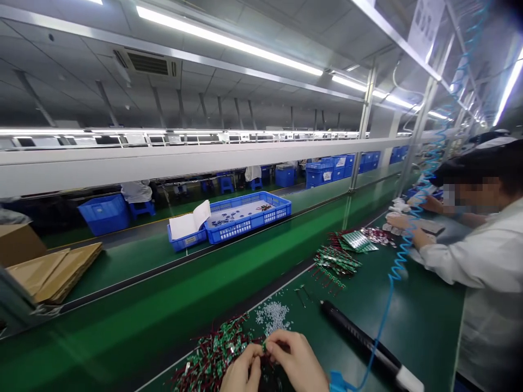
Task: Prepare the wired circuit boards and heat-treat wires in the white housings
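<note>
My left hand (244, 368) and my right hand (297, 360) meet at the front of the green workbench, fingertips pinched together. Between them is a small green circuit board (265, 346), mostly covered by the fingers. Left of my hands spreads a heap of small green boards with dark red wires (223, 348). Just beyond my fingertips lie many tiny clear pieces (273, 317). A black pen-shaped electric screwdriver (359, 338) rests on the bench to the right. A wrist strap (341, 383) with a blue coiled cord is at my right wrist.
Wired boards (337, 260) and a board panel (359, 241) lie further along the bench. A co-worker's sleeve (457, 256) is at right. The green conveyor belt (163, 310) runs alongside; beyond it stand a blue tray (249, 223) and cardboard (61, 272).
</note>
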`<state>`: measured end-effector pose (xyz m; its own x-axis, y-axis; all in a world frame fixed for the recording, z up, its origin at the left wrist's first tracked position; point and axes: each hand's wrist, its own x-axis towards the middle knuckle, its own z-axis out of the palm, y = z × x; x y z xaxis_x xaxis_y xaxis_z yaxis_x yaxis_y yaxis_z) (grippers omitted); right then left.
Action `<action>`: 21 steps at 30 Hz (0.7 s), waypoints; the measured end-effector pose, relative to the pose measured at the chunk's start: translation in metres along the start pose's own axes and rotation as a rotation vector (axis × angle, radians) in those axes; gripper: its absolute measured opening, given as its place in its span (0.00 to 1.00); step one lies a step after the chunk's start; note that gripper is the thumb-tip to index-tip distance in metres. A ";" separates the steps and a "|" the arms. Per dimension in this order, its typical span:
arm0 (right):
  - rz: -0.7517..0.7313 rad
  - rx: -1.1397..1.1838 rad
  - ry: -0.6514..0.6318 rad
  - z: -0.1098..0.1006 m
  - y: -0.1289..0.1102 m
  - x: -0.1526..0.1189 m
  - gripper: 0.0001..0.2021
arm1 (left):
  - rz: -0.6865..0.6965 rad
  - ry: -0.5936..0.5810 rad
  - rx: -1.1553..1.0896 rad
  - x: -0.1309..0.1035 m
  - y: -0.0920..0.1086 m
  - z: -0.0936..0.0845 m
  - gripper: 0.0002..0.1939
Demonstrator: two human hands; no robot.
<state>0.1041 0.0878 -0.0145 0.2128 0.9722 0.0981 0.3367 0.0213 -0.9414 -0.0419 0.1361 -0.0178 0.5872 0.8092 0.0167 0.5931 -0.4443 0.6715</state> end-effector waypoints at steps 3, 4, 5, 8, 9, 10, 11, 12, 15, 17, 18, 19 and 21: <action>0.006 0.084 -0.008 0.001 0.002 0.001 0.10 | -0.033 0.039 0.003 -0.005 0.011 -0.004 0.11; 0.014 0.119 -0.021 0.001 0.003 0.002 0.11 | -0.053 0.057 0.009 -0.006 0.015 -0.005 0.11; 0.021 0.156 -0.038 0.002 0.003 0.002 0.11 | -0.069 0.077 0.006 -0.007 0.019 -0.005 0.12; 0.042 0.269 -0.090 0.002 0.001 0.002 0.13 | -0.083 0.130 -0.011 -0.011 0.028 -0.006 0.15; 0.049 0.305 -0.111 0.001 0.001 0.002 0.14 | -0.087 0.145 -0.007 -0.011 0.029 -0.006 0.15; 0.055 0.333 -0.128 0.000 0.000 0.002 0.15 | -0.092 0.156 0.003 -0.012 0.029 -0.006 0.15; 0.061 0.351 -0.140 0.000 0.000 0.002 0.16 | -0.094 0.163 0.015 -0.012 0.029 -0.006 0.15; 0.064 0.358 -0.143 -0.001 0.000 0.002 0.17 | -0.093 0.161 0.027 -0.012 0.028 -0.006 0.15; 0.069 0.351 -0.114 -0.001 0.003 0.003 0.17 | -0.080 0.141 0.052 -0.011 0.027 -0.005 0.15; 0.074 0.356 -0.094 0.001 0.006 0.004 0.18 | -0.077 0.132 0.071 -0.011 0.027 -0.004 0.14; 0.079 0.361 -0.091 0.002 0.007 0.004 0.18 | -0.078 0.129 0.081 -0.011 0.028 -0.004 0.14; 0.083 0.367 -0.091 0.003 0.008 0.004 0.18 | -0.079 0.129 0.089 -0.011 0.028 -0.003 0.14; 0.088 0.376 -0.100 0.005 0.009 0.004 0.18 | -0.091 0.133 0.100 -0.010 0.029 -0.003 0.14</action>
<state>0.1029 0.0928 -0.0239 0.1288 0.9917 -0.0031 -0.0425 0.0024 -0.9991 -0.0324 0.1161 0.0041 0.4547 0.8885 0.0610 0.6963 -0.3974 0.5977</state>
